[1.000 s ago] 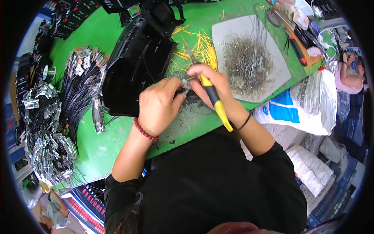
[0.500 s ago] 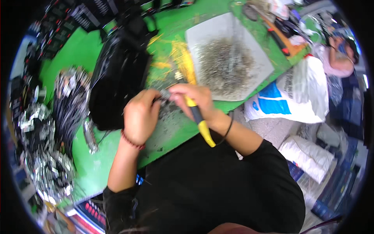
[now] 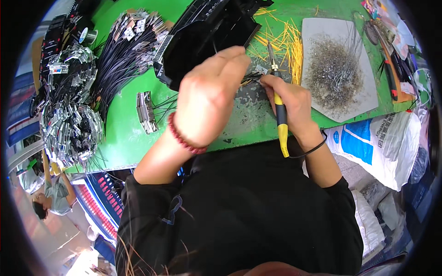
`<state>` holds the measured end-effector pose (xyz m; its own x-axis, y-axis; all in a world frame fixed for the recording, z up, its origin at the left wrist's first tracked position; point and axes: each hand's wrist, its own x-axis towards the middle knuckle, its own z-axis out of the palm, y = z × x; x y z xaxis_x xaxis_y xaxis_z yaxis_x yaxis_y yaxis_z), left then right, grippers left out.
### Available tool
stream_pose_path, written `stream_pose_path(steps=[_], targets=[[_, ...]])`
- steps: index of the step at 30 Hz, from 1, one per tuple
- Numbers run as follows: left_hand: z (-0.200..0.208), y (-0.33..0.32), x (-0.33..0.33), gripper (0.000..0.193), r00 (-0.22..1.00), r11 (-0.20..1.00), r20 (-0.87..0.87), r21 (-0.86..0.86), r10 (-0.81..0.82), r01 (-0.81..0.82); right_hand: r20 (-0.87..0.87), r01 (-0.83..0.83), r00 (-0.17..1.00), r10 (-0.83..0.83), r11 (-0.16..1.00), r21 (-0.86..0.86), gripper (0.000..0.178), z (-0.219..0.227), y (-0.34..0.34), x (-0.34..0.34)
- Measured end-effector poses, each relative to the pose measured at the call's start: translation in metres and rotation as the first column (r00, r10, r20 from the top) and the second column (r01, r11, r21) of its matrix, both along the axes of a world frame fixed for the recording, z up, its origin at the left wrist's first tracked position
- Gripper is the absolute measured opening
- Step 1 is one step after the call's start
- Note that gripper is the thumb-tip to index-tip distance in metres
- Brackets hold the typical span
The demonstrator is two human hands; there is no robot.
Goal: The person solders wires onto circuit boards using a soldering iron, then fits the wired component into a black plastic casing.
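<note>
A soldering iron [image 3: 282, 124] with a yellow and black handle is gripped in my right hand [image 3: 294, 103], its metal shaft pointing away from me. The thumb and finger of that hand are close to a bunch of thin dark wires [image 3: 251, 79]; whether they pinch them I cannot tell. My left hand [image 3: 209, 94], a red bead bracelet at its wrist, is raised in front of a black box-like holder [image 3: 193, 50]. Its fingers are bent together, and what they hold, if anything, is hidden. Left of it lies a metal connector piece [image 3: 146, 112] with dark wires running behind my wrist.
Yellow wires [image 3: 287, 46] lie scattered beside a grey board [image 3: 368, 94] heaped with metal clippings. Bundles of black wires [image 3: 124, 60] and piles of metal connectors [image 3: 71, 124] fill the left. A white sack [image 3: 386, 147] leans at the right edge; another person [image 3: 57, 195] is far left.
My view has swung left. My hands have drawn apart; the left one has risen away from the grey metal piece that was between them. The right still holds the soldering iron.
</note>
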<state>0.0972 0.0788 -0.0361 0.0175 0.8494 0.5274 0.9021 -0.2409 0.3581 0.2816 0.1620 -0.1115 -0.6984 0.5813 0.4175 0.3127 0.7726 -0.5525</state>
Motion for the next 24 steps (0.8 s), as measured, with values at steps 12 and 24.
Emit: stream_pose_path(steps=[12,24], targets=[[-0.019,0.000,0.006,0.019,0.994,0.971,0.003,-0.213,-0.107,0.105,-0.416,-0.149,0.908,-0.057,0.882,-0.447,0.027,0.003,0.002,0.001],[-0.028,0.003,0.017,0.016,0.956,0.974,0.278,-0.175,-0.091,0.143,-0.463,-0.113,0.884,-0.067,0.930,-0.351,0.034,0.012,-0.013,-0.003]])
